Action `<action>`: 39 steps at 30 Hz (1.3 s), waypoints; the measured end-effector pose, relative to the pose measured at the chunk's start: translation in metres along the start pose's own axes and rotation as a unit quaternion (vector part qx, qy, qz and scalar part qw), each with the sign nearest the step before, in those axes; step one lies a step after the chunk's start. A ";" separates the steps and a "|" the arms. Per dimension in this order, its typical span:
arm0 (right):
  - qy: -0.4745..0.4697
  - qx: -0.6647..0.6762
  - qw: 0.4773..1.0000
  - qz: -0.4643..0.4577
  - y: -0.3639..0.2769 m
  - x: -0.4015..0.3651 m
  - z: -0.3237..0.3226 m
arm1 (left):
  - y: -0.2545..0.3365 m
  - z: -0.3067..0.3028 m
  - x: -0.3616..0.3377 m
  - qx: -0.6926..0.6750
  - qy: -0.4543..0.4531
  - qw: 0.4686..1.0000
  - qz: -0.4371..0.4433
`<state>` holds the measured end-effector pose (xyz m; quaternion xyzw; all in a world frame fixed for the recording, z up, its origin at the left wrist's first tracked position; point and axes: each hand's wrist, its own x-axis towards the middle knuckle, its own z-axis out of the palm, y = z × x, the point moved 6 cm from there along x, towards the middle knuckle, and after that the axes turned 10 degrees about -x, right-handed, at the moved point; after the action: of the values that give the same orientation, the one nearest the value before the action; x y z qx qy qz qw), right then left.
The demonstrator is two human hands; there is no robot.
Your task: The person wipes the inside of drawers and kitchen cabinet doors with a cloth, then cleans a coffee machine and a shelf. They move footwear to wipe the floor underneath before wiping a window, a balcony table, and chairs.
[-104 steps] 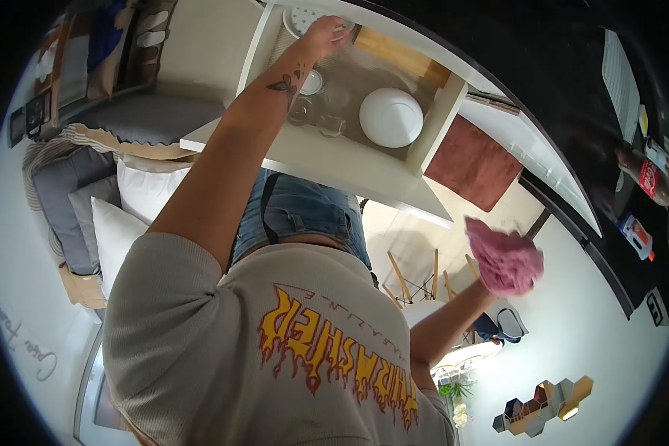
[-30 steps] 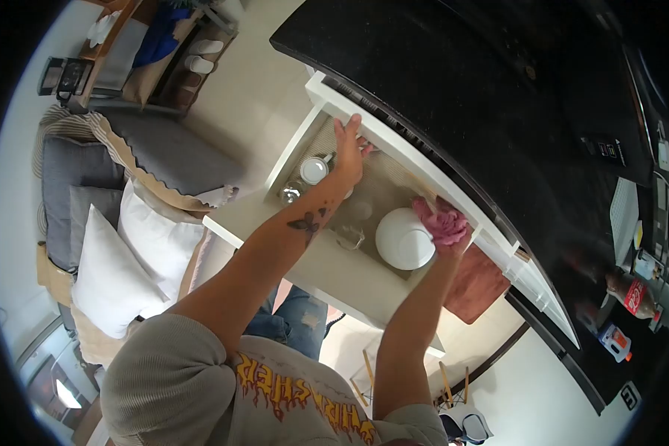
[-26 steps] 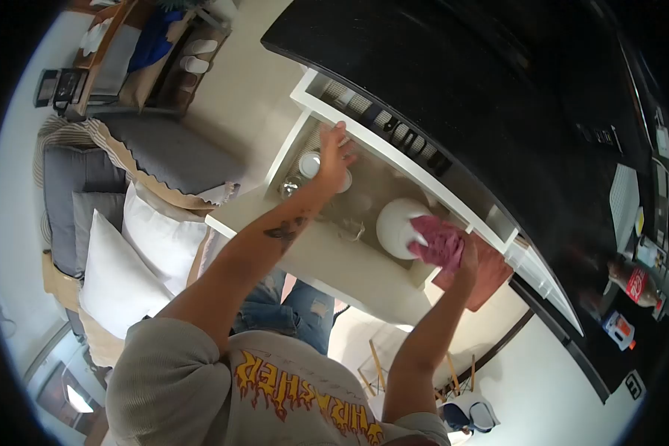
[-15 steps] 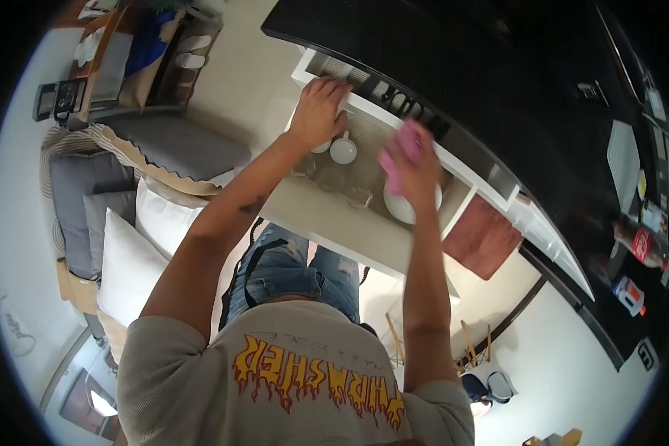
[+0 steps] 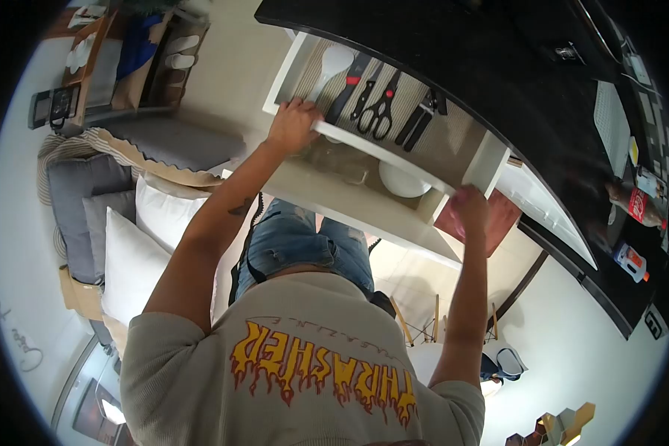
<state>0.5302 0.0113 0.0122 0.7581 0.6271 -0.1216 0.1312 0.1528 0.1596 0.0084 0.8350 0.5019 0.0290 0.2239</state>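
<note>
My left hand is closed over the left end of the upper drawer's white front. At the right end of that front, my right hand is closed with a pink cloth bunched in it, mostly hidden. The pulled-out upper drawer holds a white spoon-like utensil, black-handled scissors, a knife with a red and black handle and other black-handled tools. Beneath it, a lower drawer also stands open, with a white bowl and clear glassware inside.
A black countertop overhangs the drawers. On its right part are a cola bottle and a white bottle with an orange cap. A brown-red mat is right of the drawers. A sofa with white pillows stands left.
The upper drawer has come out toward me, showing its utensils. My left hand moved with it, slightly left and down; my right hand went right and down onto the drawer front with the cloth.
</note>
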 end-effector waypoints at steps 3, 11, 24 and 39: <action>-0.132 0.048 0.988 0.063 0.009 -0.029 -0.011 | 0.003 0.001 -0.032 0.018 -0.048 0.999 -0.011; -0.341 0.044 0.938 0.049 0.020 -0.043 0.052 | 0.005 0.012 -0.085 -0.057 -0.133 0.989 -0.029; -0.278 0.246 0.927 0.052 0.031 -0.058 0.086 | -0.057 0.064 -0.031 -0.087 -0.097 0.974 -0.182; 0.259 0.203 0.939 0.104 0.079 0.044 -0.013 | -0.052 0.084 -0.045 -0.094 -0.161 0.948 -0.259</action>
<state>0.6167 0.0425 0.0129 0.8351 0.5188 -0.0318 -0.1802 0.1106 0.1134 -0.0807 0.6448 0.6529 -0.1179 0.3795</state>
